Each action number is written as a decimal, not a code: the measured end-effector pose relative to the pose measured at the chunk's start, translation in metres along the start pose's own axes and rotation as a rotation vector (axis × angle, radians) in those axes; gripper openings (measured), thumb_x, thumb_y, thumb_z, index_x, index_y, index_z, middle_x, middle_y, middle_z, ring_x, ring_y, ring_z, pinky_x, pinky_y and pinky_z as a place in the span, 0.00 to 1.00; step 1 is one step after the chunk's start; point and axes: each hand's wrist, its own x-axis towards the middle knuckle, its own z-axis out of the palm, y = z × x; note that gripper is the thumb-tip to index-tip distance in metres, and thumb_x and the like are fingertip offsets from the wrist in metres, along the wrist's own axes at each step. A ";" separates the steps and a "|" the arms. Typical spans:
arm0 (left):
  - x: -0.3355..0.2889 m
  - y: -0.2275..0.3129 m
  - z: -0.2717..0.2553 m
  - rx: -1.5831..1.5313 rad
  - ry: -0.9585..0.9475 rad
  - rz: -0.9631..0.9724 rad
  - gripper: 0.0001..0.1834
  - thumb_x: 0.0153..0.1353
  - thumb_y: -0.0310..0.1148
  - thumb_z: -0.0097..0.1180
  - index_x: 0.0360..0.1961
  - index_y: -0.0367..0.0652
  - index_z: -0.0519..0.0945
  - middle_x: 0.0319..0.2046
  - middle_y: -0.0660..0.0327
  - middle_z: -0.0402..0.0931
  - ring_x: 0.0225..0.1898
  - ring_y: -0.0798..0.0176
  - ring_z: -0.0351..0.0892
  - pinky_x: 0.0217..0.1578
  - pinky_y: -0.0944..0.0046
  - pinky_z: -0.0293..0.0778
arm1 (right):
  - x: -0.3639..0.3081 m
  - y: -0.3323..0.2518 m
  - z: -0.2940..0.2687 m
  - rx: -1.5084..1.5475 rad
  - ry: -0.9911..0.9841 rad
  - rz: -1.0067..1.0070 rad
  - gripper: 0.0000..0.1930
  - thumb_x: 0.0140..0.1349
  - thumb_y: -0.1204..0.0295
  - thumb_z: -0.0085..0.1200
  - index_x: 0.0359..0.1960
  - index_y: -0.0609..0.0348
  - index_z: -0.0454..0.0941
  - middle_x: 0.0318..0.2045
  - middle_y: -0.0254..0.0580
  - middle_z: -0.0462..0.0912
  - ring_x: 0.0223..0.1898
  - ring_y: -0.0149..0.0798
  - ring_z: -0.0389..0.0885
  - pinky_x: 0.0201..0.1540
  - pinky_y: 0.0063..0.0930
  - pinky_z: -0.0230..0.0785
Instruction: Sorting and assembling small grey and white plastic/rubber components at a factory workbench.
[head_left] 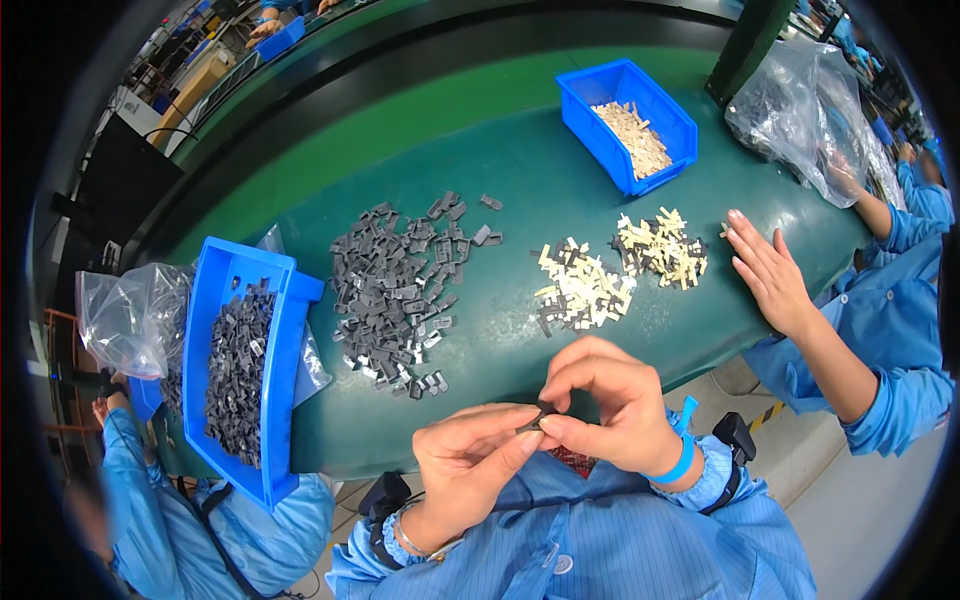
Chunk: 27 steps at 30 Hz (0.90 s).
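My left hand [470, 455] and my right hand [605, 405] meet near the table's front edge. Between their fingertips they pinch a small dark plastic piece [537, 417], mostly covered by the fingers. Ahead and to the left spreads a heap of loose dark grey plastic parts [395, 290]. Beyond my right hand lie two small piles mixing pale yellow and black pieces, a nearer one [583, 290] and a farther one [662, 248].
At the left a blue bin [305, 290] holds black parts, beside a clear plastic bag [135, 315]. A second blue bin [665, 125] with beige pieces stands at the back. A co-worker's hand [770, 270] rests on the right of the green table [470, 170], near another bag [800, 115].
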 end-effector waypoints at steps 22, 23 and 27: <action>-0.007 0.029 -0.001 0.787 -0.143 0.250 0.21 0.47 0.16 0.56 0.45 0.35 0.75 0.27 0.54 0.79 0.28 0.63 0.81 0.31 0.69 0.77 | -0.005 -0.004 0.014 0.465 -0.264 0.401 0.05 0.52 0.80 0.53 0.25 0.63 0.69 0.27 0.34 0.69 0.25 0.24 0.67 0.26 0.16 0.60; -0.009 0.030 0.000 0.803 -0.145 0.258 0.20 0.47 0.16 0.57 0.45 0.35 0.75 0.27 0.53 0.79 0.28 0.63 0.81 0.30 0.69 0.77 | -0.006 -0.006 0.014 0.466 -0.265 0.402 0.05 0.52 0.80 0.53 0.25 0.63 0.69 0.27 0.34 0.69 0.25 0.24 0.67 0.26 0.16 0.60; -0.012 0.023 -0.003 0.636 -0.151 0.258 0.18 0.49 0.17 0.57 0.43 0.34 0.76 0.28 0.52 0.79 0.28 0.62 0.81 0.29 0.68 0.77 | -0.008 -0.012 0.013 0.683 -0.231 0.408 0.04 0.56 0.76 0.53 0.27 0.62 0.70 0.25 0.31 0.73 0.26 0.22 0.72 0.27 0.16 0.65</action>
